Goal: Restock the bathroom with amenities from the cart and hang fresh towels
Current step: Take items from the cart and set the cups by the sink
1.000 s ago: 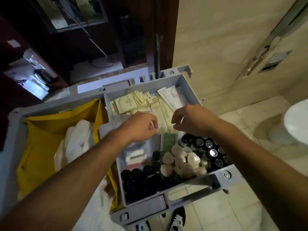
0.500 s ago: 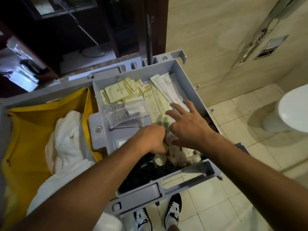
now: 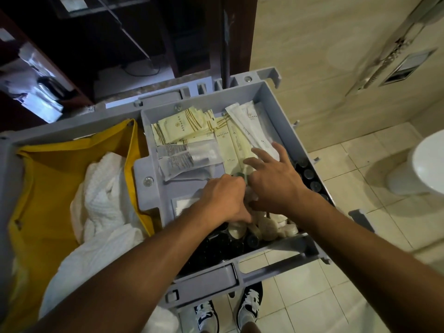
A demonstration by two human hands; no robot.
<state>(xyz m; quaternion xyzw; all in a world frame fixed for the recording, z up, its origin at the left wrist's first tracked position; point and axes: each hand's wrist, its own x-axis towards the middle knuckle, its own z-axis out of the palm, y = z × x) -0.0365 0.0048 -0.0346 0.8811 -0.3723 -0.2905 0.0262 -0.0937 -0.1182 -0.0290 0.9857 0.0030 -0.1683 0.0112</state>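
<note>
Tiled bathroom, grey cart tray [image 3: 276,102] of sachets [image 3: 182,127], left hand [image 3: 223,200] fingers curled, hold unclear, right hand [image 3: 274,181] fingers spread.

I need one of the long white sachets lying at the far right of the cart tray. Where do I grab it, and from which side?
Take the long white sachet at its far end, which lies bare near the tray's back wall. Come from above and pinch across its narrow width. It lies flat and slanted on the cream packets, and the right hand covers its near end. Probably lift that tip first.
</note>
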